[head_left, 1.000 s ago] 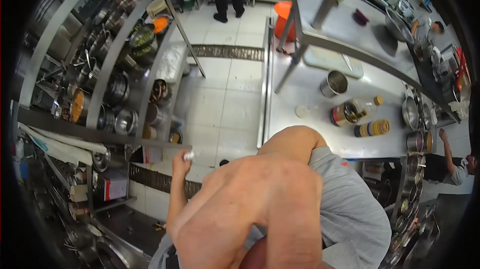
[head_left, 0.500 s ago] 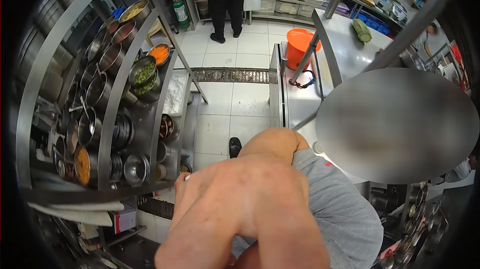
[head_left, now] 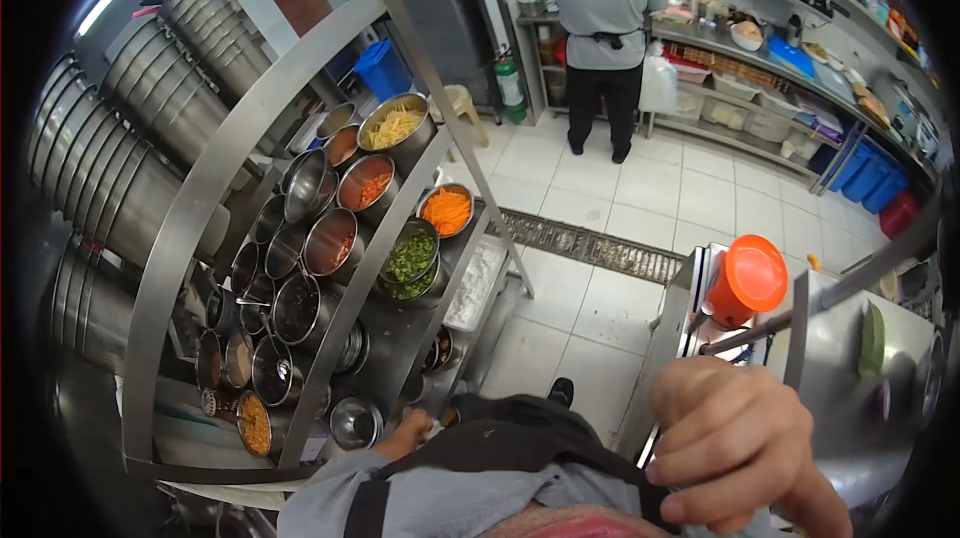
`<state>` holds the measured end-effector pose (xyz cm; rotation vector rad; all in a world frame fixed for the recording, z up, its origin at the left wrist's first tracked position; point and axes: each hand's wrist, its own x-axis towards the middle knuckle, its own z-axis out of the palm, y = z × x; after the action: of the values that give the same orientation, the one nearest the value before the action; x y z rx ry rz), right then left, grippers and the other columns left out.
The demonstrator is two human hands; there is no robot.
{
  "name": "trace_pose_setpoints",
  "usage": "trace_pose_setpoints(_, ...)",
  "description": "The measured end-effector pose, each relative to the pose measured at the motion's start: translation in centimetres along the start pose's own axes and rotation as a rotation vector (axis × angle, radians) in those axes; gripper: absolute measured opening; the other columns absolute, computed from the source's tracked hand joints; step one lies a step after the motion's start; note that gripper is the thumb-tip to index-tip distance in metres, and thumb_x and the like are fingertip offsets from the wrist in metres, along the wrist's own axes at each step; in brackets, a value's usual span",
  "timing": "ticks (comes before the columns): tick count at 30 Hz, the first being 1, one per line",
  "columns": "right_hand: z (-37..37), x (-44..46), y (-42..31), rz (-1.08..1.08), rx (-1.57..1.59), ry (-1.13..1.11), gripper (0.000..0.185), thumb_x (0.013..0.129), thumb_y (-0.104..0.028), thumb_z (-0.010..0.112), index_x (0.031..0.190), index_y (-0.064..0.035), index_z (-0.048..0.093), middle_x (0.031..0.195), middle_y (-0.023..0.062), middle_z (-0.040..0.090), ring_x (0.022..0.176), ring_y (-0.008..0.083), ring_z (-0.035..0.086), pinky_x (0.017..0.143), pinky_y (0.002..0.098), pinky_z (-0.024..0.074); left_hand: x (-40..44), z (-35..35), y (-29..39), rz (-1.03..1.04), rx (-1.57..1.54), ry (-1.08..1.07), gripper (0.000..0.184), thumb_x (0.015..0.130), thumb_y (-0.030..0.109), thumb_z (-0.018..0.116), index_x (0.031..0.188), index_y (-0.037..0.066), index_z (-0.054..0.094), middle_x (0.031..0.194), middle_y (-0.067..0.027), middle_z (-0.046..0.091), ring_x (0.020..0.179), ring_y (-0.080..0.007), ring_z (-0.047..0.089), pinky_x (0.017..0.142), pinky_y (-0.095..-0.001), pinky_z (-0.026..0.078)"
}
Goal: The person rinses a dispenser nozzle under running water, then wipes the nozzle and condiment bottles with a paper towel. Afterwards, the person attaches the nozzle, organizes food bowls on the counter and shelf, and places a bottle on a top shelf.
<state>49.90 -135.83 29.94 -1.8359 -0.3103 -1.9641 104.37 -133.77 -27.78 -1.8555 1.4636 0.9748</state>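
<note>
My right hand (head_left: 735,438) is raised close to the camera at the lower right, its fingers curled inward and nothing visible in them; the palm side is hidden. Behind it are a steel counter (head_left: 850,418) and an orange bucket (head_left: 752,276). Lower and farther away, my left hand (head_left: 405,436) is beside the steel rack (head_left: 345,338). Its fingers are closed around a small whitish thing (head_left: 433,429) too small to name. Nearest to that hand on the rack is a shiny metal bowl (head_left: 355,422).
Metal pots on the rack hold shredded orange food (head_left: 446,210), chopped greens (head_left: 410,258) and pale strips (head_left: 392,126). Tall stacked steel pots (head_left: 120,168) stand at left. A floor drain (head_left: 590,243) crosses the tiles. A person (head_left: 605,38) stands at the back counter.
The view has tilted up and swung left, bringing more of the rack and back counter in. The arm that filled the foreground has moved away, and my curled right hand now shows at lower right.
</note>
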Motion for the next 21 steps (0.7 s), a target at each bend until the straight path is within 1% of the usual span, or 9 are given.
trace_pose_setpoints(2, -1.8, 1.3, 0.9, 0.009, -0.192, -0.191, 0.07, 0.098, -0.005, 0.049, 0.153, -0.0356, 0.018, 0.083, 0.0085, 0.061, 0.046, 0.0172, 0.052, 0.039, 0.0277, 0.0454, 1.4, -1.5, 1.6, 0.083, 0.127, -0.032, 0.03, 0.07, 0.022, 0.069, 0.089, 0.0, 0.072, 0.097, -0.0194, 0.07, 0.093, -0.0344, 0.068, 0.08, -0.0424, 0.053)
trace_pose_setpoints(3, -2.7, 1.3, 1.0, 0.022, -0.205, -0.177, 0.07, 0.098, -0.005, 0.049, 0.153, -0.0356, 0.018, 0.083, 0.0085, 0.061, 0.046, 0.0172, 0.052, 0.039, 0.0277, 0.0454, 3.3, -2.3, 2.5, 0.079, 0.173, 0.015, 0.028, 0.073, 0.031, 0.07, 0.084, 0.005, 0.073, 0.091, -0.0153, 0.071, 0.093, -0.035, 0.067, 0.081, -0.0408, 0.052)
trace_pose_setpoints(6, -5.3, 1.6, 1.9, 0.098, -0.297, -0.238, 0.061, 0.099, -0.012, 0.05, 0.152, -0.032, 0.026, 0.091, 0.0113, 0.064, 0.055, 0.0209, 0.06, 0.047, 0.03, 0.0508, 5.8, -6.8, 11.6, 0.258, 0.186, 0.076, 0.032, 0.07, 0.016, 0.071, 0.099, 0.005, 0.073, 0.1, -0.0159, 0.071, 0.089, -0.0322, 0.07, 0.08, -0.0427, 0.056)
trace_pose_setpoints(8, -7.1, 0.7, 4.2, -0.117, -0.39, -0.062, 0.035, 0.081, 0.005, 0.061, 0.115, -0.0036, 0.06, 0.071, 0.0088, 0.064, 0.047, 0.0197, 0.059, 0.041, 0.0304, 0.0528, 7.6, -11.1, 18.2, 0.285, 0.187, 0.101, 0.031, 0.07, 0.016, 0.071, 0.1, 0.008, 0.074, 0.1, -0.0151, 0.071, 0.09, -0.0313, 0.07, 0.079, -0.0418, 0.056)
trace_pose_setpoints(10, -8.8, -1.4, 4.1, 0.189, -0.515, -0.05, 0.015, 0.076, 0.005, 0.064, 0.091, 0.0021, 0.064, 0.074, 0.0129, 0.064, 0.054, 0.0239, 0.061, 0.05, 0.0326, 0.052, 9.4, -15.0, 24.1, 0.334, 0.111, 0.146, 0.032, 0.07, 0.017, 0.074, 0.101, 0.013, 0.074, 0.1, -0.0137, 0.072, 0.091, -0.0293, 0.07, 0.075, -0.0403, 0.056)
trace_pose_setpoints(12, -11.2, -2.5, 7.4, 0.216, -0.585, 0.057, 0.022, 0.075, 0.007, 0.064, 0.096, 0.001, 0.064, 0.069, 0.0077, 0.063, 0.05, 0.019, 0.06, 0.048, 0.0278, 0.0493, 11.8, -18.5, 29.2, 0.327, -0.087, 0.131, 0.033, 0.069, 0.018, 0.076, 0.102, 0.013, 0.073, 0.097, -0.013, 0.072, 0.086, -0.0287, 0.07, 0.072, -0.04, 0.056)
trace_pose_setpoints(17, -15.3, -6.8, 13.5, 0.844, -0.843, 0.164, 0.024, 0.082, 0.003, 0.061, 0.106, 0.0016, 0.066, 0.071, 0.0078, 0.064, 0.052, 0.0143, 0.059, 0.049, 0.0239, 0.0459, 16.4, -24.3, 38.9, 0.389, -0.181, 0.028, 0.036, 0.066, 0.011, 0.069, 0.102, 0.013, 0.073, 0.094, -0.0152, 0.072, 0.086, -0.0305, 0.07, 0.076, -0.0385, 0.055)
trace_pose_setpoints(18, -16.6, -8.5, 14.8, 0.834, -0.862, 0.166, 0.024, 0.082, 0.003, 0.061, 0.106, 0.0016, 0.066, 0.071, 0.0078, 0.064, 0.052, 0.0143, 0.059, 0.049, 0.0239, 0.0459, 18.0, -25.2, 39.8, 0.407, -0.172, 0.033, 0.036, 0.066, 0.011, 0.069, 0.102, 0.013, 0.073, 0.094, -0.0152, 0.072, 0.086, -0.0305, 0.07, 0.076, -0.0385, 0.055)
trace_pose_setpoints(21, -21.2, -15.4, 18.4, 1.328, -0.863, 0.498, 0.025, 0.085, -0.002, 0.061, 0.11, -0.0006, 0.066, 0.071, 0.0111, 0.064, 0.055, 0.0159, 0.06, 0.053, 0.0246, 0.0474, 22.7, -28.7, 44.1, 0.557, 0.187, 0.125, 0.04, 0.065, 0.013, 0.07, 0.104, 0.016, 0.073, 0.099, -0.013, 0.072, 0.092, -0.0292, 0.069, 0.081, -0.0384, 0.054)
